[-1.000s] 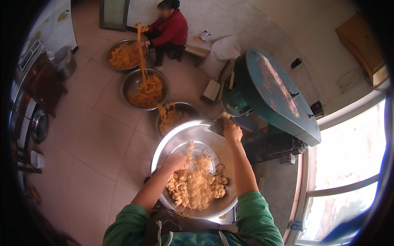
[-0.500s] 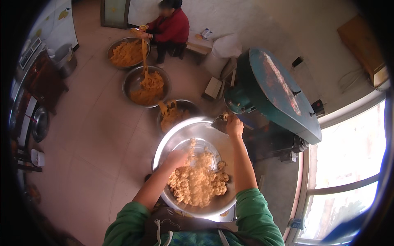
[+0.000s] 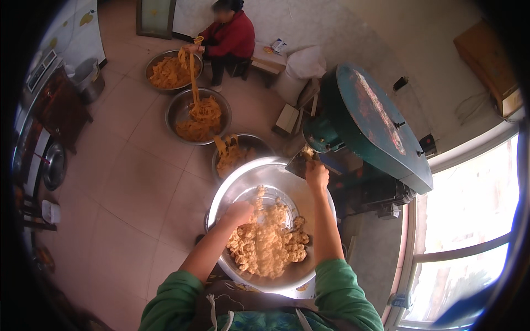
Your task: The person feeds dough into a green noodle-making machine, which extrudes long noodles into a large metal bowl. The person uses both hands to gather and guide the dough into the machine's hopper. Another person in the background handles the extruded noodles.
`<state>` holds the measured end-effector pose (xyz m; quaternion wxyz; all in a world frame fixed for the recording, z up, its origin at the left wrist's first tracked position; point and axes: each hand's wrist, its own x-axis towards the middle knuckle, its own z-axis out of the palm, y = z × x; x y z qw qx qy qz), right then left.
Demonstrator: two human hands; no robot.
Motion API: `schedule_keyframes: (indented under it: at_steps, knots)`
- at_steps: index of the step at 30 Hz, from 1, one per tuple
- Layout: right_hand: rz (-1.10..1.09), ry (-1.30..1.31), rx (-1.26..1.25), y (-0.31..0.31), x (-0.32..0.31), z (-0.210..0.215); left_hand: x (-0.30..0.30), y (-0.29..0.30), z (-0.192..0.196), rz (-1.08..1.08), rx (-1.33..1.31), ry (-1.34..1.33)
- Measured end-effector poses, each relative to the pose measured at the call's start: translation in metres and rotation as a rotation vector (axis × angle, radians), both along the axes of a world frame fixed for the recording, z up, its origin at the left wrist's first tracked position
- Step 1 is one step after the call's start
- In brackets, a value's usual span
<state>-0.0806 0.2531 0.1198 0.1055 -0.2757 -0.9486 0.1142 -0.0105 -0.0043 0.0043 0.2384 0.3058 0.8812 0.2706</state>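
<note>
Dough crumbs (image 3: 268,245) are sitting in the big steel basin (image 3: 234,190) right in front of the person, most still unfed. Left hand (image 3: 238,212) is digging in, fingers curled on a clump. Right hand (image 3: 317,174) is pushing dough into the green machine (image 3: 370,121) inlet; can't tell its fingers. Strips are already filling 3 floor bowls (image 3: 179,110), where another person (image 3: 232,36) is sorting them

Small food workshop, home-scale. At right of centre, a big green dough machine (image 3: 367,129) beside a bright window (image 3: 469,220). Across the tiled floor (image 3: 116,182), wide steel basins (image 3: 182,110) heaped with yellow strips; lower centre, another of crumbly dough (image 3: 268,243). Upper centre, a seated worker (image 3: 229,36).
</note>
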Motion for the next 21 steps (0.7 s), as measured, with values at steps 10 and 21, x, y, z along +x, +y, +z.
schedule_keyframes:
  at_steps: [10, 21]
  knots:
    - [-0.014, -0.01, 0.036, 0.009, -0.009, 0.001, -0.007, 0.003, 0.006, -0.064, -0.001, -0.008]
    - [-0.017, -0.351, 0.2, 0.03, -0.002, 0.006, -0.007, 0.016, 0.007, -0.042, 0.034, -0.016]
